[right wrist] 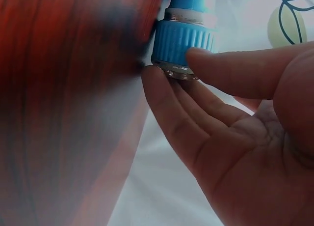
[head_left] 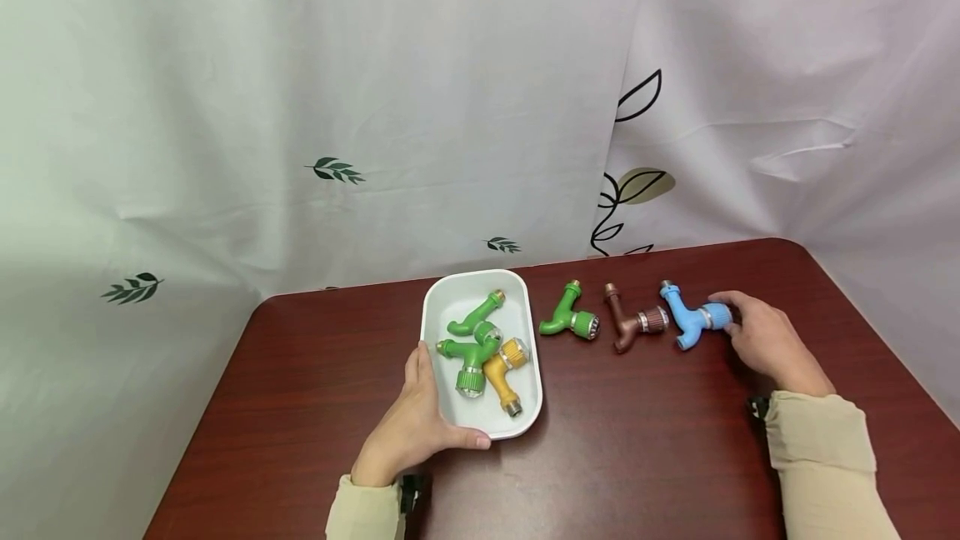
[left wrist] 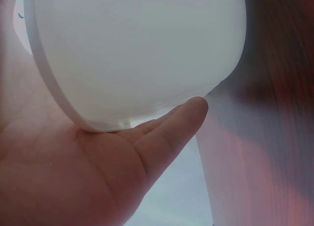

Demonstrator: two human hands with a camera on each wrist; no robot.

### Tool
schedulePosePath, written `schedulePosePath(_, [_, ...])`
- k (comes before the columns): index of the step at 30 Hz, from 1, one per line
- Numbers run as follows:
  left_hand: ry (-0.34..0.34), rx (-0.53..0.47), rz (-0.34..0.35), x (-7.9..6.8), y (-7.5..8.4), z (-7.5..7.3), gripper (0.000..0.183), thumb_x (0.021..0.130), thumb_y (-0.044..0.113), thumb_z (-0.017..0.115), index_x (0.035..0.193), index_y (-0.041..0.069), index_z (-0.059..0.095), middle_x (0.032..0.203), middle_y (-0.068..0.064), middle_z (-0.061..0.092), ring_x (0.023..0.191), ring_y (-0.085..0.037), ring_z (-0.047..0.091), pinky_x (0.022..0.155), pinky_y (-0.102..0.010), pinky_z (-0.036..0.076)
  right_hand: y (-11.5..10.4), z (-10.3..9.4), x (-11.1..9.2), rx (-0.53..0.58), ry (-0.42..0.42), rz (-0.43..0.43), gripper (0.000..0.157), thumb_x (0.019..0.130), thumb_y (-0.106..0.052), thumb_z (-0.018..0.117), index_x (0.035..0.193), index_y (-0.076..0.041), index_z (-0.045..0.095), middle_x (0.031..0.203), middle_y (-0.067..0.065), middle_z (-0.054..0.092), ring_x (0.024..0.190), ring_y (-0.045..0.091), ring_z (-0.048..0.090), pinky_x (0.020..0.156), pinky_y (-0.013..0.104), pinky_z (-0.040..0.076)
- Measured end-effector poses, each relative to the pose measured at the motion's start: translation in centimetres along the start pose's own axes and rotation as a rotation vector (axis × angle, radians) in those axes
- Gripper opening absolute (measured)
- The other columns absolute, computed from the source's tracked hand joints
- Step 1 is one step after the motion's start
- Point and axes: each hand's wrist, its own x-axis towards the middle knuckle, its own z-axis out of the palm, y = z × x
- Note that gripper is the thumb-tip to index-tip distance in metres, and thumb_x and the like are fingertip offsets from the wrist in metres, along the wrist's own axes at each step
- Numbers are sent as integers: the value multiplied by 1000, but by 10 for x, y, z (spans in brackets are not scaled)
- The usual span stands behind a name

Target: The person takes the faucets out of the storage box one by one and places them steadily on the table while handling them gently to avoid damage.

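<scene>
At the table's middle, my left hand [head_left: 412, 423] holds a white plastic tray [head_left: 530, 407] by its near left corner. Its fingers lie along the left wall and the thumb is at the near edge. Inside the tray lie two green taps [head_left: 471, 357] and a yellow tap [head_left: 498, 377]. My right hand [head_left: 772, 340] pinches the ribbed knob of a blue tap [head_left: 686, 319] lying on the table. In the right wrist view the thumb presses the blue knob [right wrist: 179, 42], with fingertips at its end. The left wrist view shows fingers [left wrist: 171, 130] against the tray's outside.
Between tray and blue tap, a green tap [head_left: 570, 315] and a brown tap [head_left: 628, 322] lie in a row on the dark red table [head_left: 615, 457]. A white curtain [head_left: 450, 107] with leaf prints hangs behind the table's far edge.
</scene>
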Motion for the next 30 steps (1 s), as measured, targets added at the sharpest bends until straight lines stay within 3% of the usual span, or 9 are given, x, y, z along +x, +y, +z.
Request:
schedulePosePath(16, [-3, -11, 1, 0, 1, -1, 162, 50, 58, 96, 158, -3, -8, 165, -19, -1, 143, -35, 33, 105, -45, 43, -12, -3, -1, 29, 131, -61, 45, 91, 6, 57, 135, 10, 48, 129, 38, 47, 117, 54, 42, 93, 69, 34])
schedulePosePath(24, [-11, -20, 7, 1, 1, -1, 161, 51, 59, 95, 158, -3, -8, 165, -19, 0, 144, -36, 30, 105, -45, 43, -28, -4, -2, 34, 138, -61, 46, 95, -3, 61, 137, 8, 47, 131, 37, 46, 116, 52, 44, 91, 68, 37])
schedulePosePath(30, [-13, -21, 4, 0, 1, -2, 160, 52, 59, 95, 158, -4, -8, 165, -20, 1, 144, -37, 30, 104, -45, 43, -43, -5, -6, 46, 135, -70, 48, 96, -6, 61, 140, 7, 46, 137, 37, 43, 123, 53, 39, 96, 68, 34])
